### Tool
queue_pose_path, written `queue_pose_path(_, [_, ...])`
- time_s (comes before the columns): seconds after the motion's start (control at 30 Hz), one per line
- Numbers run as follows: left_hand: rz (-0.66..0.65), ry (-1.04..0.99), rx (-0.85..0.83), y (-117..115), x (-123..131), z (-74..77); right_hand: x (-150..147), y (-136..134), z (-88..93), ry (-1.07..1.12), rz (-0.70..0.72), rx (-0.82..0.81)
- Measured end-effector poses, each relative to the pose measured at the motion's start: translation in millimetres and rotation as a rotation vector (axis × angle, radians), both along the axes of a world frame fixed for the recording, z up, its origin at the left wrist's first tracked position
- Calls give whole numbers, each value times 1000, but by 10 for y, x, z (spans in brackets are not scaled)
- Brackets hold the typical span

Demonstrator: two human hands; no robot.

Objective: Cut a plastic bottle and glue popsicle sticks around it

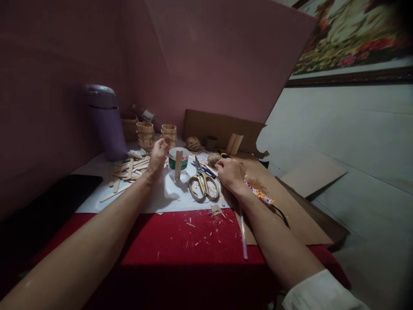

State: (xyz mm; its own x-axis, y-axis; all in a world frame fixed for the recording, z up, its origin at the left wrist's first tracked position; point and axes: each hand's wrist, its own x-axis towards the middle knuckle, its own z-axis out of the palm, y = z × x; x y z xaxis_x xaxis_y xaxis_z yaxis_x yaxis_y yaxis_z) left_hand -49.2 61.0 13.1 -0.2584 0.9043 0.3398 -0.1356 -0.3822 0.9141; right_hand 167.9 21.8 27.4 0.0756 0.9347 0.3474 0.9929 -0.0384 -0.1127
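Left hand (158, 158): left of the green-labelled tub (172, 163), fingers curled, grip unclear to me.
Right hand (231, 172): right of the tub, fingers bent by rough twine ball (213, 159), grip hidden.
Craft stick (178, 169): flat wood, upright before the tub.
Gold-handled scissors (200, 168): I judge a reach in hand; next calls for skirting them.

A red-covered table (145, 245) bears scattered wood scraps (216, 209) nearer than either hand. A white sheet (155, 203) spreads beneath the left hand (157, 159), with craft sticks (130, 168) to that hand's left and scissors (200, 169) between it and the right hand (230, 172). Brown cardboard (290, 224) extends rightward from beneath the right hand.
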Motion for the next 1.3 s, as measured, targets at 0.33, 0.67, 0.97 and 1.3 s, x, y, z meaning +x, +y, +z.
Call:
queue_pose_path(0.33, [39, -10, 4, 37, 21, -54, -580, 656, 292, -119, 216, -145])
queue_pose_path(0.67, [134, -62, -47, 1, 18, 12, -758, 1311, 151, 73, 210, -286])
queue_pose_path(0.97, [76, -57, -57, -8, 25, 26, -580, 1326, 417, 721, 199, -98])
queue_pose_path(1.3, [34, -20, -41, 21, 27, -7, -280, 374, 483, 1282, 253, -58])
